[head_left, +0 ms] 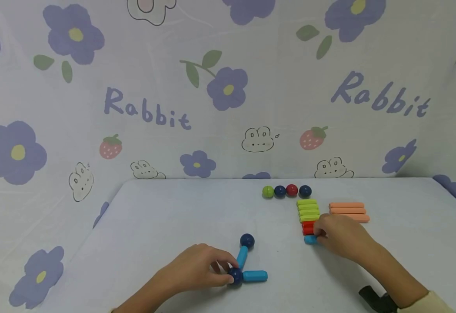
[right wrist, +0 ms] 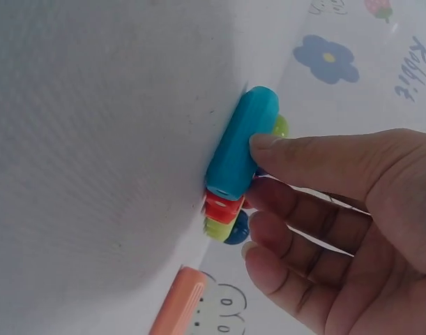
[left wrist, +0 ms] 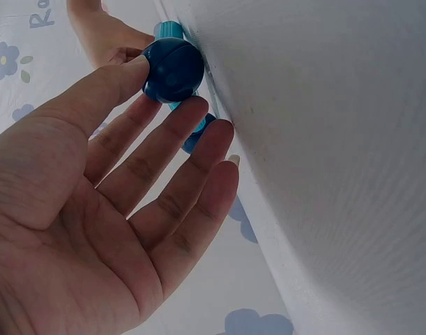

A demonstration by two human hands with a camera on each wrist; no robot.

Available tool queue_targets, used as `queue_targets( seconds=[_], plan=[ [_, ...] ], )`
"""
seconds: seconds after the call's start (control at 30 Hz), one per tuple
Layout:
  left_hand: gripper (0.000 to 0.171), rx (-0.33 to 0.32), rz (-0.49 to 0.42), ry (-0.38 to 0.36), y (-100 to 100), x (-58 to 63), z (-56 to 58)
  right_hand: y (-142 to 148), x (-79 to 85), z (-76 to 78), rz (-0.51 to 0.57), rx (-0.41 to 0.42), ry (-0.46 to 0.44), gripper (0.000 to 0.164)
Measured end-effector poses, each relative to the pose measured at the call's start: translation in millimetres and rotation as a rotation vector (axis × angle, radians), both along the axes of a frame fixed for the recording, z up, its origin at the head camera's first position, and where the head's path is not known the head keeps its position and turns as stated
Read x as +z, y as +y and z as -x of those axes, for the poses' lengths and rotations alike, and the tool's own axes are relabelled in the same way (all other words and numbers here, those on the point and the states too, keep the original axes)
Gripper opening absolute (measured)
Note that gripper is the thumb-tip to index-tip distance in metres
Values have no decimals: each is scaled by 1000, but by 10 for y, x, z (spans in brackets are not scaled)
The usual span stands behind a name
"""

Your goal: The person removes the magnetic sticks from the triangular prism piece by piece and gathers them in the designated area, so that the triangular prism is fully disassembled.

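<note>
Between its thumb and fingers my left hand pinches a dark blue ball, one corner of a small build on the table. From that ball a light blue stick points right. Another light blue stick leads away to a second dark blue ball. My right hand grips a loose light blue stick, with the thumb on its near face and the fingertips partly hidden behind. Red sticks lie right beside it, partly covered by the fingers in the head view.
Yellow-green sticks line up beyond the red ones, with orange sticks to their right. At the back sit a green ball, a red ball and dark blue balls. A black object shows by the right wrist.
</note>
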State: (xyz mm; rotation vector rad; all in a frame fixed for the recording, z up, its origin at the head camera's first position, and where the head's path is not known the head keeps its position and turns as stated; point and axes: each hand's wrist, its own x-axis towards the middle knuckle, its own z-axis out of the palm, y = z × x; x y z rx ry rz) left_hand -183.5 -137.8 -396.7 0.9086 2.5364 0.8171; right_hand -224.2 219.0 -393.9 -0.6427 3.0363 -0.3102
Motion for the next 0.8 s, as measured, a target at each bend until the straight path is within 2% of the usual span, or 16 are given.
queue_targets(
  seconds=[0.33, 0.5, 0.6, 0.8],
  plan=[
    [23, -3, 2, 1, 7, 20, 5, 31, -27, 8, 30, 42, 87, 18],
    [23, 2, 6, -2, 5, 20, 4, -127, 6, -53, 62, 70, 57, 17],
    [23, 4, 7, -3, 3, 15, 3, -316, 33, -127, 113, 133, -6, 13],
    [23, 0, -4, -3, 1, 6, 6, -773, 98, -302, 207, 350, -116, 8]
  ],
)
